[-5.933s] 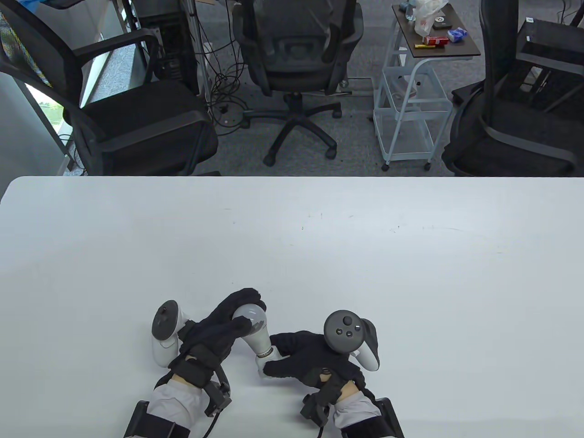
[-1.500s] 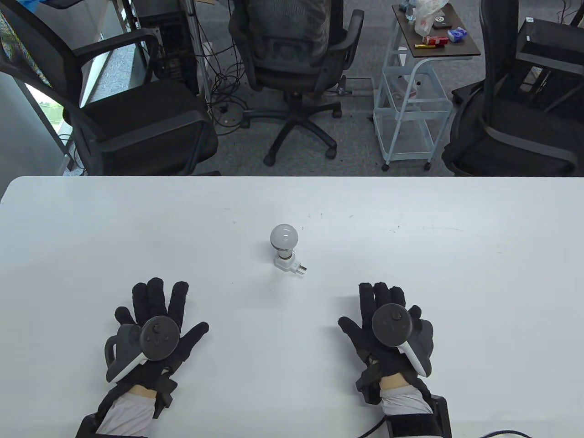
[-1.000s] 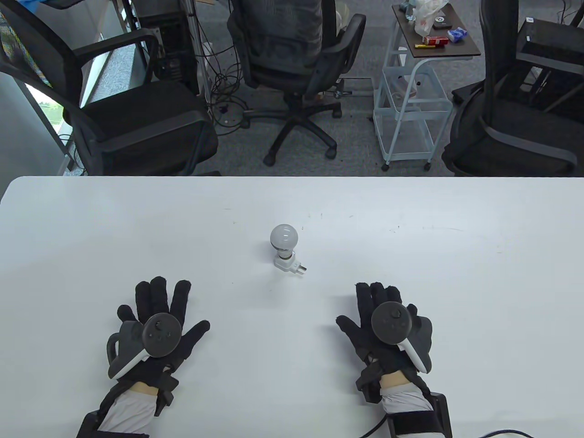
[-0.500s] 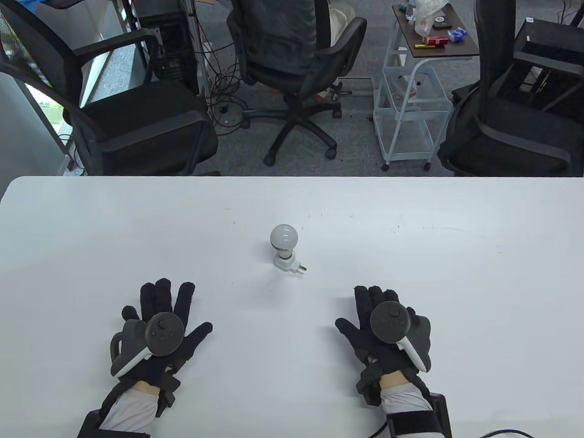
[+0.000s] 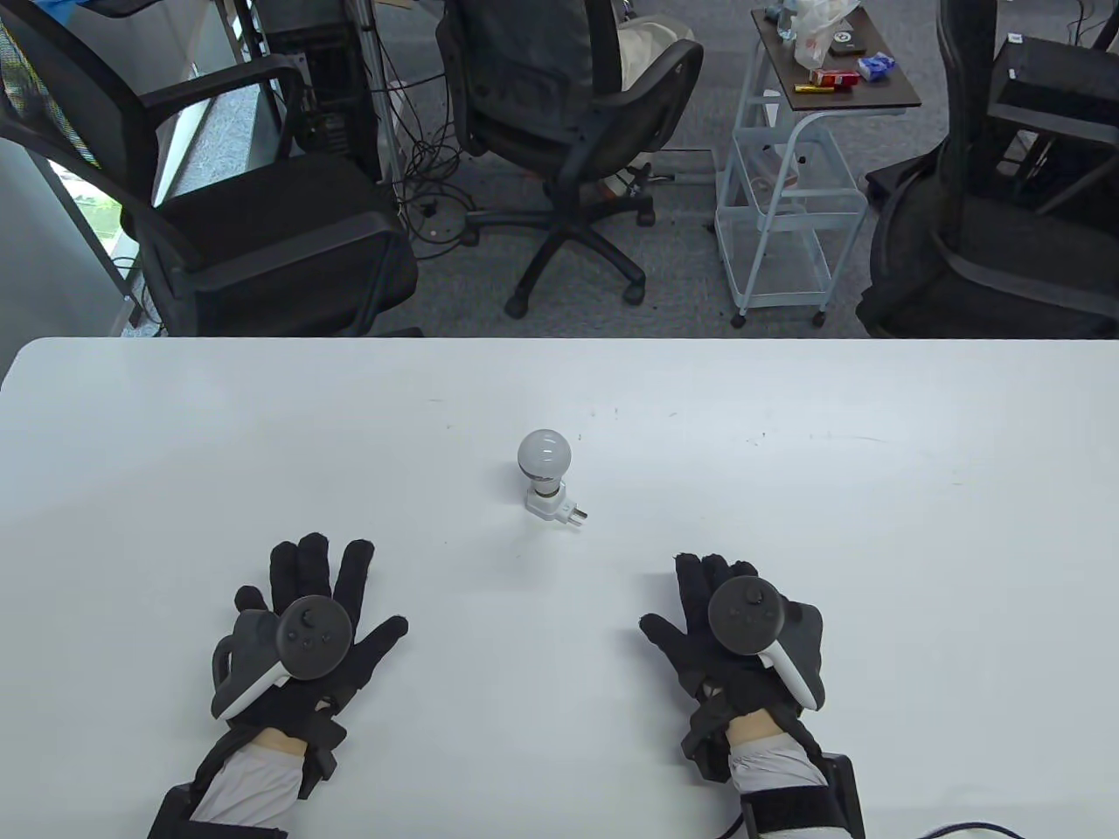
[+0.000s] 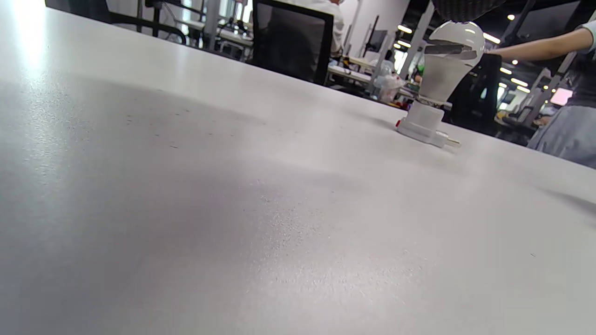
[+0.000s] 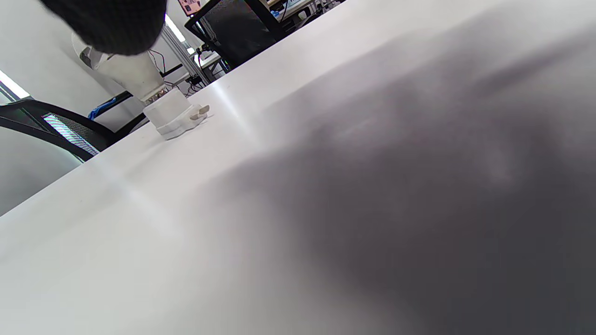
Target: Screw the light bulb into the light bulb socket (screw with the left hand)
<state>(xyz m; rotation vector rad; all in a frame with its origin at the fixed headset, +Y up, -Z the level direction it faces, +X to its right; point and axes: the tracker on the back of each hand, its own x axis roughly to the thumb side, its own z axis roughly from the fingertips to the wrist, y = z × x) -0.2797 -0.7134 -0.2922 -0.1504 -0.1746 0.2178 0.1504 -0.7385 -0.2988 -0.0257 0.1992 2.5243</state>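
While our left hand (image 5: 302, 625) and right hand (image 5: 726, 625) stay flat, fingers spread, holding nothing, the light bulb (image 5: 543, 454) remains upright in its socket (image 5: 546, 506); only background chairs (image 5: 577, 114) shift.

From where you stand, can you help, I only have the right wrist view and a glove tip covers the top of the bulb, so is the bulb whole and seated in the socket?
Observer: Yes. In the left wrist view the light bulb stands upright, its base inside the white socket on the table.
Operator: Is either hand on it?
Observer: No. The table view shows the left hand and right hand lying flat, fingers spread, both nearer the person than the bulb.
Operator: Which way do the socket's plug prongs point?
Observer: In the table view they stick out sideways toward the right hand's side, low against the tabletop.
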